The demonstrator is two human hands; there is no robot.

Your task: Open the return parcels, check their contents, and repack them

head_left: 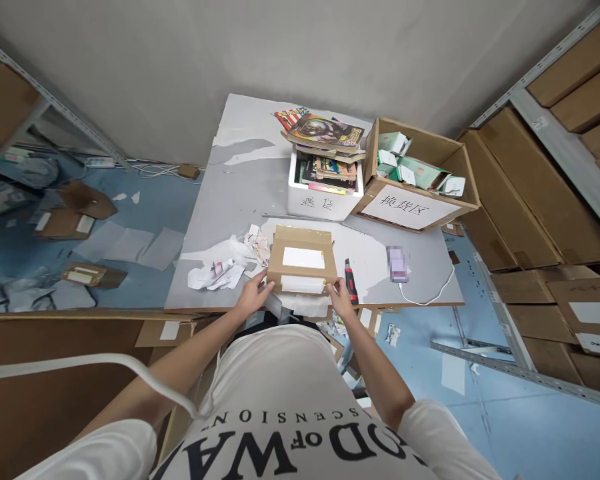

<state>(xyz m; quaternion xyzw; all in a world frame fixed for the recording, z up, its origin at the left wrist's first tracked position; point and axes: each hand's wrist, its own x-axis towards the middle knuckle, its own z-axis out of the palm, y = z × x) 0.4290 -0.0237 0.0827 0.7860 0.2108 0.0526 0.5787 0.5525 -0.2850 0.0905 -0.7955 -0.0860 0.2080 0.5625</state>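
Observation:
A brown cardboard box (303, 241) with white labels on its top and near side lies at the table's front edge. My left hand (254, 293) grips its near left corner, fingers closed against the cardboard. At the near right corner my right hand (339, 298) holds the same box between thumb and fingers. Just right of the box lies a red and black utility knife (351, 281). Crumpled white paper (217, 273) and a crumpled printed piece (257, 244) sit to the left. The box's underside is hidden.
A white bin (325, 200) piled with books and magazines (325, 130) stands at the back. Beside it is an open carton (413, 207) of small green-white boxes. A phone (397, 263) with a cable lies right. Shelves of cartons (545, 193) flank the table; paper litters the floor.

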